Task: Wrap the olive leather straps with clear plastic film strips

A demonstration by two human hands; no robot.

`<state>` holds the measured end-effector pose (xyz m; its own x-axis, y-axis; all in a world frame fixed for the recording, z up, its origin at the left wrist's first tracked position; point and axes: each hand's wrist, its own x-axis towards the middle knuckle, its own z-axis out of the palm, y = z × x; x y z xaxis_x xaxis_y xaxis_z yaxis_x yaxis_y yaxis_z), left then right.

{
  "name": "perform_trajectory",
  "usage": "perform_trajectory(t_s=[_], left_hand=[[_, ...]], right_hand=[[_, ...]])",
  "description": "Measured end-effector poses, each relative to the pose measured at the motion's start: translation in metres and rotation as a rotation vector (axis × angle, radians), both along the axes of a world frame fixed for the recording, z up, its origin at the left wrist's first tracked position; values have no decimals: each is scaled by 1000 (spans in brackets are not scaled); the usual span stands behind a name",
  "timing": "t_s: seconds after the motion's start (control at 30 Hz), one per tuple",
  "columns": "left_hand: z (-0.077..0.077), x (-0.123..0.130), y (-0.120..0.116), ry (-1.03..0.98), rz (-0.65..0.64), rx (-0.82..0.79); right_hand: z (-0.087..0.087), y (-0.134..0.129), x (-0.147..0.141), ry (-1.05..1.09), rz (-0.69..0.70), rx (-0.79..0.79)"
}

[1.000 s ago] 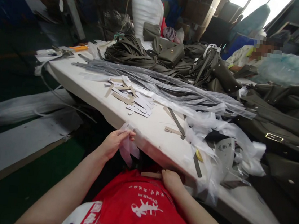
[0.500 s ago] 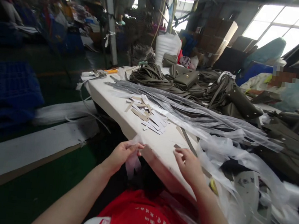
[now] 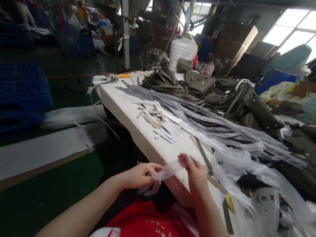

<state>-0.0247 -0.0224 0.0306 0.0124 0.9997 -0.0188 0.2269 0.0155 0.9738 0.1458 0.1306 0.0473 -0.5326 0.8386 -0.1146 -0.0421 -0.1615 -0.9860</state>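
Observation:
Between my two hands stretches a narrow, translucent white plastic sleeve [image 3: 171, 168], just over the near edge of the white table [image 3: 119, 108]. My left hand [image 3: 143, 175] pinches its lower end, and a loose loop of it hangs beneath. The other end is gripped between thumb and fingers of my right hand [image 3: 195, 174]. Past my hands lies a scatter of white and tan paper strips [image 3: 160, 122]. A dark strap [image 3: 203, 155] rests on the table beyond my right hand.
Long plastic-sleeved straps [image 3: 204, 114] run across the table. Behind them are piled dark olive bags [image 3: 202, 86]. Crumpled clear plastic [image 3: 238, 167] and a yellow tape roll [image 3: 230, 202] lie at right. Blue pallets [image 3: 11, 92] stand on the floor at left. Another person [image 3: 282, 89] is at far right.
My right hand has come off the table toward the left and taken the sleeve's other end. My left hand has shifted right and slightly down, and the sleeve is now stretched between them.

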Motion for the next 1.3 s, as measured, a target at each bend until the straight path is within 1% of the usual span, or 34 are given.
perform_trajectory(t_s=[0.1, 0.17, 0.23, 0.3, 0.43, 0.5, 0.57, 0.67, 0.8, 0.9, 0.97, 1.07, 1.17, 1.3], left_hand=[[10, -5, 3, -8, 9, 87], [17, 0, 8, -3, -18, 134], [20, 7, 14, 20, -33, 147], [20, 12, 20, 27, -31, 142], [17, 12, 22, 19, -26, 168], [18, 11, 20, 28, -44, 130], [20, 12, 19, 41, -51, 120], [22, 20, 21, 20, -62, 150], [18, 28, 24, -30, -105, 144], [16, 30, 25, 28, -130, 199], [18, 31, 24, 71, -136, 243], [23, 32, 23, 109, -162, 296], [25, 33, 22, 133, -186, 276], [21, 32, 20, 100, -216, 214]], right_hand=[[7, -7, 1, -61, 118, 184], [6, -17, -3, -73, 239, 247], [3, -25, -7, -70, 313, 268], [1, -27, -7, -71, 295, 285], [3, -11, 2, -122, 102, 361], [4, -5, 8, -152, 72, 401], [5, -4, 10, -179, 104, 438], [6, -12, 8, -204, 175, 498], [7, -21, 5, -199, 153, 568], [4, -21, 6, -190, 144, 574], [1, -18, 8, -173, 140, 570], [1, -16, 10, -144, 216, 550], [6, -17, 10, -174, 303, 558], [15, -23, 10, -209, 250, 612]])
